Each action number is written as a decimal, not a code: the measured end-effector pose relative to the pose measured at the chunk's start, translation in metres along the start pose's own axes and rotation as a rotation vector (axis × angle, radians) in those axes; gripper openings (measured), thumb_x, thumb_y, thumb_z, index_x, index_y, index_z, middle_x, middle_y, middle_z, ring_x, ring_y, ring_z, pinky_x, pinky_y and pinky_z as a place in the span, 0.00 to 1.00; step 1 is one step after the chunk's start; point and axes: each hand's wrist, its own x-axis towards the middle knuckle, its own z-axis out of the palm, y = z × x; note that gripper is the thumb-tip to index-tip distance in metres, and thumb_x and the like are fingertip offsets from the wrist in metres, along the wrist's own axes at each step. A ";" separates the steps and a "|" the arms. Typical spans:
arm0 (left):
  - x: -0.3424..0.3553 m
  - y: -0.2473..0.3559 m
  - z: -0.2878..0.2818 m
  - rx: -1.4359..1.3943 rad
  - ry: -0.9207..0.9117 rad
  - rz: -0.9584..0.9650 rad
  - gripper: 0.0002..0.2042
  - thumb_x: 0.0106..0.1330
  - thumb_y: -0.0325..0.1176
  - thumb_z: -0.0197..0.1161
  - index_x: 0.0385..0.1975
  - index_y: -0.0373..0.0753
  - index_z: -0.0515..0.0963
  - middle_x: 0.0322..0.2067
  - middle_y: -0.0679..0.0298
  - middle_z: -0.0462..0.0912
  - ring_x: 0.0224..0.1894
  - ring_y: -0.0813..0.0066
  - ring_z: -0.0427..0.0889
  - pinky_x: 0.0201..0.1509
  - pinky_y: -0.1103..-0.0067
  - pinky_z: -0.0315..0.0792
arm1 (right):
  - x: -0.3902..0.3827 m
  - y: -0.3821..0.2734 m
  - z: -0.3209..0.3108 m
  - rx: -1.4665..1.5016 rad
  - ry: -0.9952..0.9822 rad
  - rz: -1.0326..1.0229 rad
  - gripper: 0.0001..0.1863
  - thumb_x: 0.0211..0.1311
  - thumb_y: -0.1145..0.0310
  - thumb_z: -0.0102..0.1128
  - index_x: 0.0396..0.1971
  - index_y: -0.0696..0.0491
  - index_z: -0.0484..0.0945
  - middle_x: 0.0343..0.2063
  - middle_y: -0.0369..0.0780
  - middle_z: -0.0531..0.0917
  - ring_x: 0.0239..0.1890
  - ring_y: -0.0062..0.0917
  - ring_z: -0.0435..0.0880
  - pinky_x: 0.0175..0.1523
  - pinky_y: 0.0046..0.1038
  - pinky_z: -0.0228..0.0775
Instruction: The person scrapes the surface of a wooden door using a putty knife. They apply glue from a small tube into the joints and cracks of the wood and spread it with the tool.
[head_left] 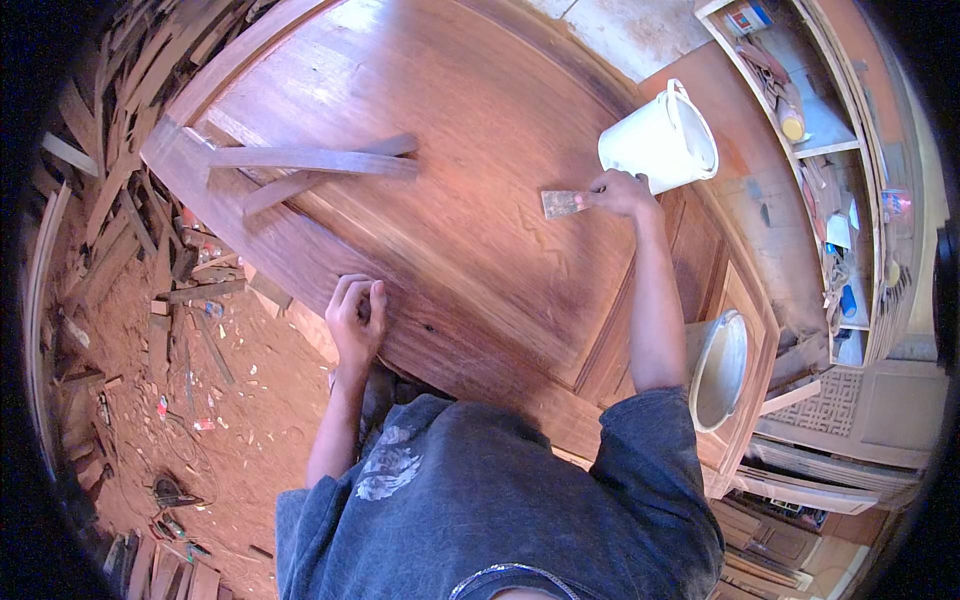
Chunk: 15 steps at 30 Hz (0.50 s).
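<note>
A putty knife [562, 205] with a stained, wide blade is gripped in my right hand [625, 193]. Its blade points left, over the brown wooden door panel [470, 130]. Close behind that hand is a white bucket [640, 145], its mouth facing right. A thin, wavy mark runs across the wood below the blade. My left hand [355, 318] is at the panel's near left edge, fingers loosely bent and thumb apart, with nothing visible in it. Two wooden strips [300, 160] lie crossed on the panel's left part.
A second pale bucket [718, 372] stands at the right, by the panel's framed end. Shelves [830, 150] with bottles and tools line the far right. Heaped wood offcuts [130, 180] and scraps cover the reddish dirt floor [265, 400] at left.
</note>
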 end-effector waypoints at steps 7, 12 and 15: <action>-0.001 0.002 0.000 0.007 -0.009 -0.022 0.05 0.63 0.26 0.64 0.27 0.32 0.77 0.30 0.56 0.80 0.28 0.63 0.80 0.32 0.74 0.73 | 0.021 -0.034 0.012 0.078 -0.167 -0.093 0.29 0.52 0.38 0.65 0.32 0.53 0.86 0.28 0.42 0.85 0.38 0.34 0.82 0.47 0.35 0.67; -0.002 -0.001 0.000 -0.004 0.007 -0.010 0.05 0.62 0.25 0.64 0.27 0.31 0.77 0.30 0.55 0.80 0.30 0.61 0.80 0.34 0.73 0.74 | 0.012 -0.016 0.003 0.045 -0.045 -0.079 0.28 0.53 0.38 0.64 0.31 0.52 0.86 0.26 0.42 0.84 0.36 0.34 0.82 0.46 0.38 0.66; 0.000 0.002 0.000 -0.010 -0.002 -0.006 0.05 0.62 0.25 0.64 0.27 0.31 0.78 0.30 0.54 0.80 0.30 0.61 0.80 0.34 0.73 0.74 | 0.013 -0.009 0.003 0.006 -0.068 -0.046 0.28 0.53 0.37 0.64 0.30 0.50 0.87 0.27 0.41 0.85 0.37 0.34 0.82 0.48 0.38 0.66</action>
